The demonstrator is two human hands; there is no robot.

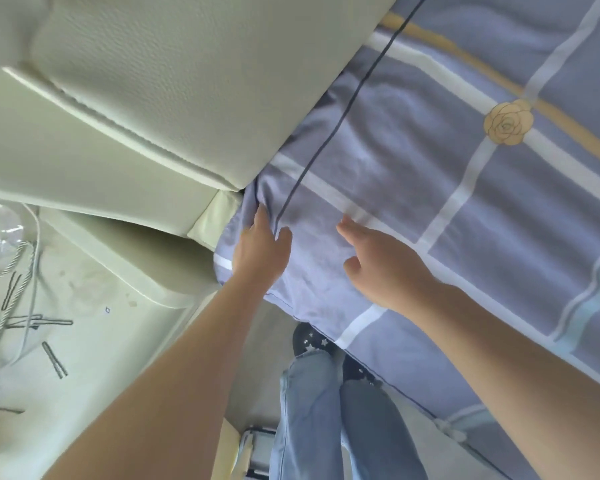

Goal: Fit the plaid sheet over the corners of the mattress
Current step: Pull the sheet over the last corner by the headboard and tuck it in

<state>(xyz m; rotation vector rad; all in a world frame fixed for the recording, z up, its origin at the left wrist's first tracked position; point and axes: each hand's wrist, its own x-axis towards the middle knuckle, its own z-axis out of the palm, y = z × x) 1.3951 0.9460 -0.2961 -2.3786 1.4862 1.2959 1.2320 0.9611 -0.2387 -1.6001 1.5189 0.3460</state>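
Two bare hands on the plaid sheet point(413, 174), at the mattress corner beside the cream padded headboard point(146, 84). Left hand point(262, 252) lies flat on the corner, fingers straight and together, tips pushing the cloth toward the gap at the headboard; thumb spread to the right, resting next to a thin dark stripe point(329, 133). Nothing pinched. Right hand point(378, 258) just to the right of the left thumb, fingers loosely extended, tips on a white band of the plaid, thumb tucked low; holds nothing. Sheet covers the corner under both palms and drapes down the mattress side below the wrists. A yellow rose print point(509, 122) sits well beyond the right fingertips. Left of the left forearm: pale bedside cabinet point(94, 306) with hair clips point(54, 355) and cord point(32, 251).
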